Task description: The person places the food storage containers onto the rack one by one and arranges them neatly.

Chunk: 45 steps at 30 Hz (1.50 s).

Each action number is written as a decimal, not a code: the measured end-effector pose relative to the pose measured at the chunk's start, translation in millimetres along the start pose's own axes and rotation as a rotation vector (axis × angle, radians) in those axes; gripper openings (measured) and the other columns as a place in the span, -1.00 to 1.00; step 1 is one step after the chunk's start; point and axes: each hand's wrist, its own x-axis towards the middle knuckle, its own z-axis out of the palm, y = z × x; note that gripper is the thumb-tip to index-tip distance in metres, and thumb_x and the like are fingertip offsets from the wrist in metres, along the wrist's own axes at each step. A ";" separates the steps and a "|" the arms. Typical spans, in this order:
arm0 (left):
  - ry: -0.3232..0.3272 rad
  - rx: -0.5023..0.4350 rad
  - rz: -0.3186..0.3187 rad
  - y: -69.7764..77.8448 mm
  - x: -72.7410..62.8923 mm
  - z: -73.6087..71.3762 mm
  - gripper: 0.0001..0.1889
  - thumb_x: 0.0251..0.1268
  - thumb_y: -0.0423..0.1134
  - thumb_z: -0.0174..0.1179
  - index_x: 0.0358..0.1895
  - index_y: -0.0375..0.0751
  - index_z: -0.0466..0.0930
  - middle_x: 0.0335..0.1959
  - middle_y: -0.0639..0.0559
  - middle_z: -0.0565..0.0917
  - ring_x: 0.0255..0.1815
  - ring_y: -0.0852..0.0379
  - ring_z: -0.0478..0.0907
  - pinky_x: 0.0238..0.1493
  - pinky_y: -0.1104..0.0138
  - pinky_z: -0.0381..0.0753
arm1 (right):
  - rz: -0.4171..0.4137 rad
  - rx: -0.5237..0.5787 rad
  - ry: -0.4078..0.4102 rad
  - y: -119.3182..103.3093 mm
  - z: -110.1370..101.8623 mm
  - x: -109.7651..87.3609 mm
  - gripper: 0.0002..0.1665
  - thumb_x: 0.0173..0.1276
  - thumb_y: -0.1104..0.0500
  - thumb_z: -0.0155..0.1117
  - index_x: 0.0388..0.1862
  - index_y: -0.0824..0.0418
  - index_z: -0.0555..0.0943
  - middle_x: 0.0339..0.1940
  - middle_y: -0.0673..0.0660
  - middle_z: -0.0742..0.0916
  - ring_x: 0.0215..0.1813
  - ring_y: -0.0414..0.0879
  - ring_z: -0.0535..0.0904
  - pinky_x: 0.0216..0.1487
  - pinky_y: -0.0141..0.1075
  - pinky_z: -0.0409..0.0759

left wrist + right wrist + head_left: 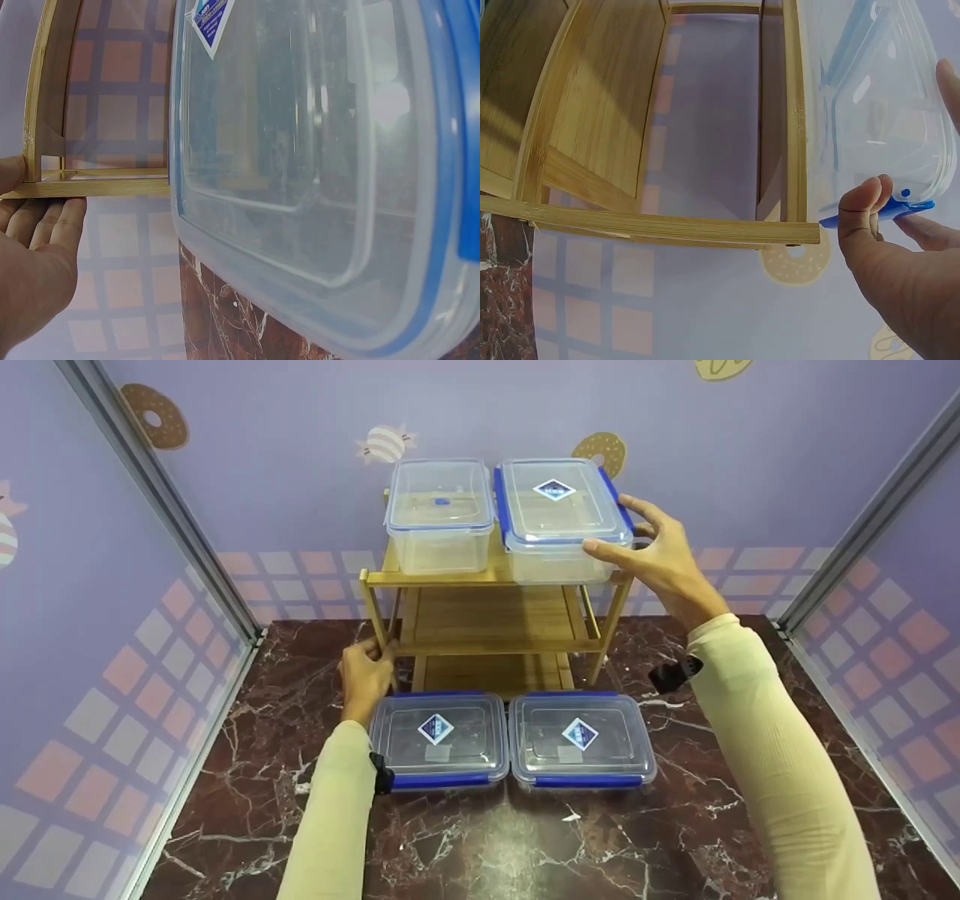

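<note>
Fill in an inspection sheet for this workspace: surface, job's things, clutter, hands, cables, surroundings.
Surface: dark red marble-patterned surface with pale veins.
Job's things: wooden tiered rack; upper left container standing on its top; upper right container beside that one, whether fully resting on the rack unclear; front left container and front right container side by side before the rack. All four are transparent and lidded.
Clutter: nothing seen.
Left hand: grips the rack's left side.
Right hand: holds the upper right container at its right side.
Cables: nothing seen.
Surroundings: purple walls printed with doughnuts, sweets and tiles.
</note>
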 end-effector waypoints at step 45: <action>-0.006 0.001 -0.014 0.2 0.0 3.3 -0.71 0.40 -0.16 0.29 0.01 -0.30 0.76 -0.12 -0.20 0.78 -0.09 -0.10 0.72 0.08 0.10 0.62 | 0.074 -0.307 -0.065 119.1 -75.2 -68.3 -0.29 0.37 -0.08 0.42 0.35 0.27 0.48 0.24 0.24 0.62 0.02 0.00 0.62 -0.05 -0.29 0.65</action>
